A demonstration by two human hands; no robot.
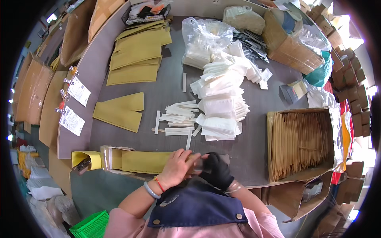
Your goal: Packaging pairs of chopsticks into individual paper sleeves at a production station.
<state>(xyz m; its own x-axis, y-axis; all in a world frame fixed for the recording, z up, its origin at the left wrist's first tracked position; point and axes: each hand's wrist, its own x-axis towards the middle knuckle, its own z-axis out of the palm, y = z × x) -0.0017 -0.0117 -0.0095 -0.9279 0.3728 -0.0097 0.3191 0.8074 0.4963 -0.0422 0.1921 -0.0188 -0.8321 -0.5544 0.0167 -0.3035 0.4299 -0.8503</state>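
Note:
My bare left hand (177,167), with a red string and a pale bangle at the wrist, is closed at the table's front edge. Just beside it, my right hand (216,171) in a black glove is closed too. Between them is a small greyish piece, blurred and mostly covered by the fingers. A long yellow-brown paper sleeve (145,162) runs left from under my left hand. Ahead of my hands are white paper strips (178,115) and a long heap of white paper packets (220,99). A narrow greyish flat piece shows just right of the glove.
Yellow-brown paper sleeves (135,59) lie stacked at the far left, with two more (121,111) nearer. A cardboard box (274,178) packed with thin brown pieces stands at the right. Clear plastic bags (206,31) and dark flat packets (250,43) sit at the back.

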